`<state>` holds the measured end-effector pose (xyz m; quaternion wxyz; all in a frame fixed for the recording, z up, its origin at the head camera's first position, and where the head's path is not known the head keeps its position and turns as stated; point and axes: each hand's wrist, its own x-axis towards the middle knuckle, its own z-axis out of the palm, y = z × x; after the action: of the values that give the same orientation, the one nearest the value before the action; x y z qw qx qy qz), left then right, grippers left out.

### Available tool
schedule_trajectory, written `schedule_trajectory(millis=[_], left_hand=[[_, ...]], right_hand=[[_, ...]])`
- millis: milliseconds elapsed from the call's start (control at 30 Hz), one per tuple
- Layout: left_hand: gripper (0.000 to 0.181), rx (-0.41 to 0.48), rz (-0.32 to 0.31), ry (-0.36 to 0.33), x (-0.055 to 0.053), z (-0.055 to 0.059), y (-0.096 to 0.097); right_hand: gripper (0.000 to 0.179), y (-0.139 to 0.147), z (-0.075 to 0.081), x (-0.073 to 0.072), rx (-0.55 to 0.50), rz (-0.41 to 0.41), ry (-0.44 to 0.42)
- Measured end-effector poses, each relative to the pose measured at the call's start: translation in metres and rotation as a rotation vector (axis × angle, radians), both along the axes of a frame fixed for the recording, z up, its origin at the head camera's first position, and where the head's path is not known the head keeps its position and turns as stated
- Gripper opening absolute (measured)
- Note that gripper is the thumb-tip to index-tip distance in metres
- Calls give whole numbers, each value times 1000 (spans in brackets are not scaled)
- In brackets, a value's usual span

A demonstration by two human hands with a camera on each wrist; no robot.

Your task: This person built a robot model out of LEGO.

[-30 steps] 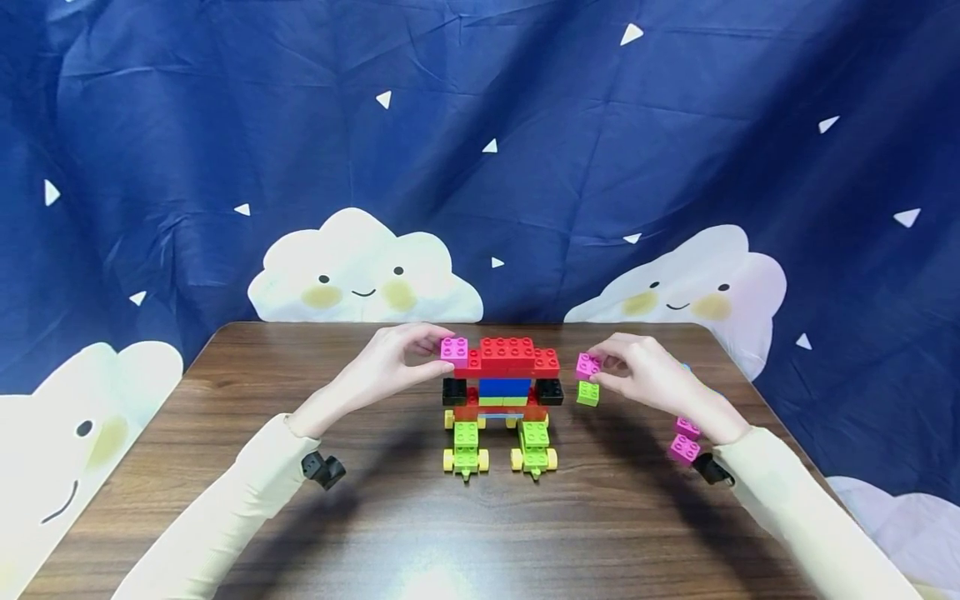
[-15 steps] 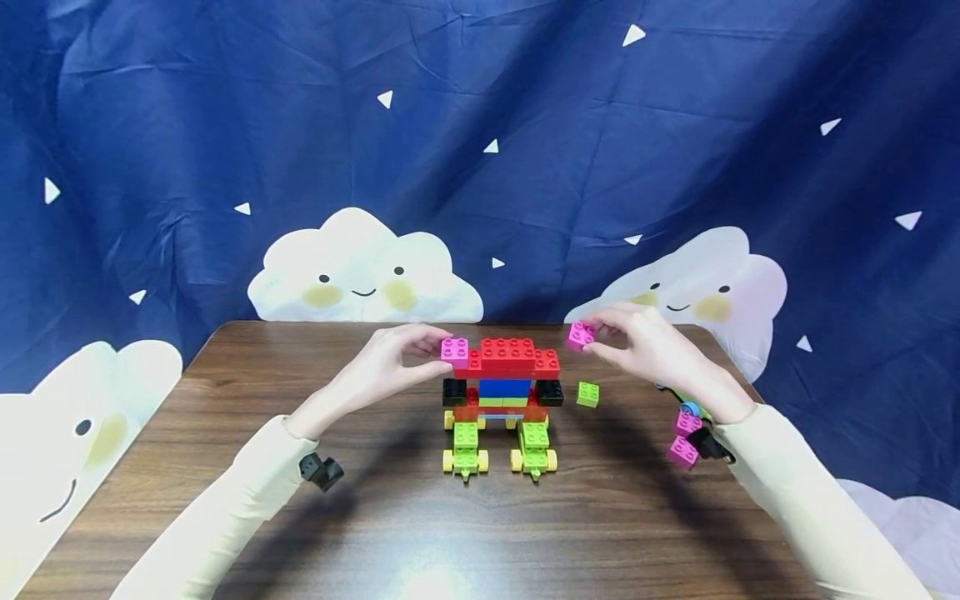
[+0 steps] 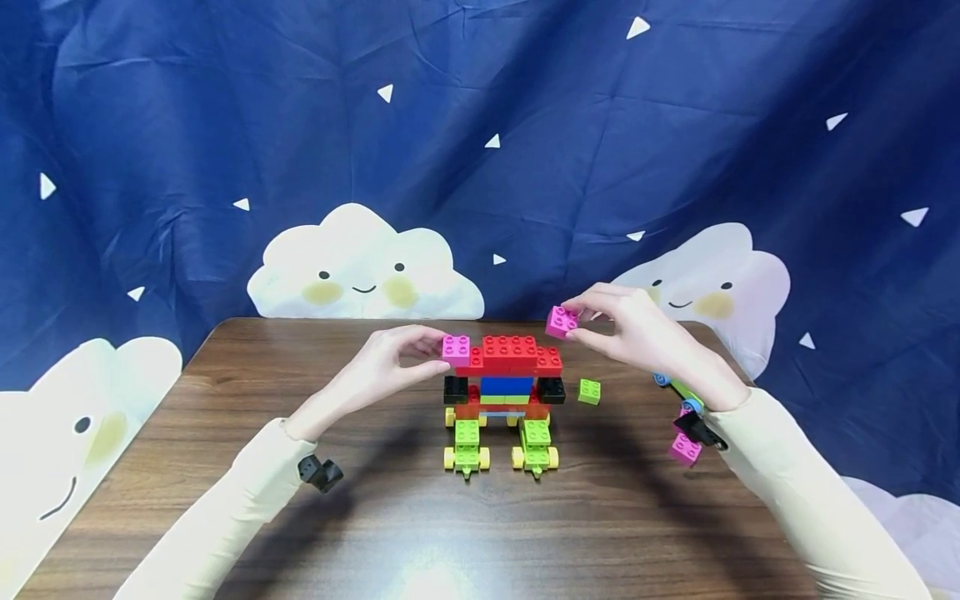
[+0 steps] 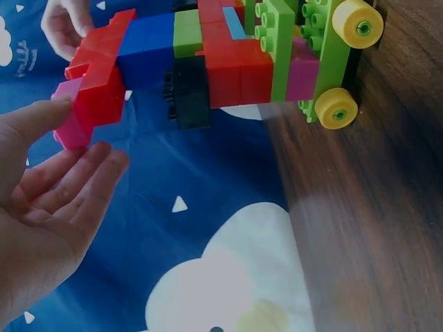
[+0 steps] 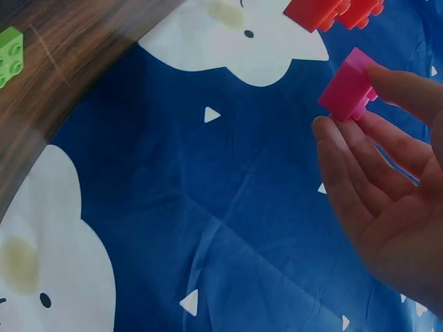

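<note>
At the middle of the table stands a figure of toy bricks [image 3: 507, 387], with red bricks [image 3: 509, 352] on top, blue and black ones below and green wheeled bases at its foot. My left hand [image 3: 392, 363] pinches a pink brick [image 3: 456, 351] at the top left end of the red row; the left wrist view shows this brick [image 4: 73, 114] against the red one. Up and right of the figure, my right hand [image 3: 633, 331] holds another pink brick [image 3: 562, 322] between thumb and fingers, in the air. In the right wrist view that brick [image 5: 349, 84] is apart from the red bricks [image 5: 325, 12].
A loose green brick [image 3: 589, 392] lies right of the figure on the wooden table [image 3: 375, 525]. Under my right forearm are a pink brick [image 3: 685, 448] and a green piece with blue wheels [image 3: 678, 392]. A blue cloud-print curtain [image 3: 480, 125] hangs behind.
My right hand has lifted the pink brick off the green brick's spot and carried it up and left toward the figure's top. The left hand has stayed in place.
</note>
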<state>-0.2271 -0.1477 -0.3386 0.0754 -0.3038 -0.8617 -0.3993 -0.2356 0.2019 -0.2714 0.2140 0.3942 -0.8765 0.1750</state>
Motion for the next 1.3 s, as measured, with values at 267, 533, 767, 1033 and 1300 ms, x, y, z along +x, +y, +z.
schedule_trajectory(millis=[267, 533, 767, 1033, 1300], left_hand=[[41, 14, 8, -74, -3, -20, -8], [39, 48, -16, -160, -11, -49, -13], [37, 98, -28, -194, -11, -64, -10], [32, 155, -2, -221, -7, -73, -6], [33, 199, -2, -211, -2, -77, -2]], right_hand=[[30, -7, 6, 3, -2, -3, -55], [31, -13, 12, 7, -9, -12, -118], [33, -19, 16, 8, 1, -3, -137], [33, -29, 18, 8, -23, 22, -167], [32, -44, 19, 7, -18, 59, -189]])
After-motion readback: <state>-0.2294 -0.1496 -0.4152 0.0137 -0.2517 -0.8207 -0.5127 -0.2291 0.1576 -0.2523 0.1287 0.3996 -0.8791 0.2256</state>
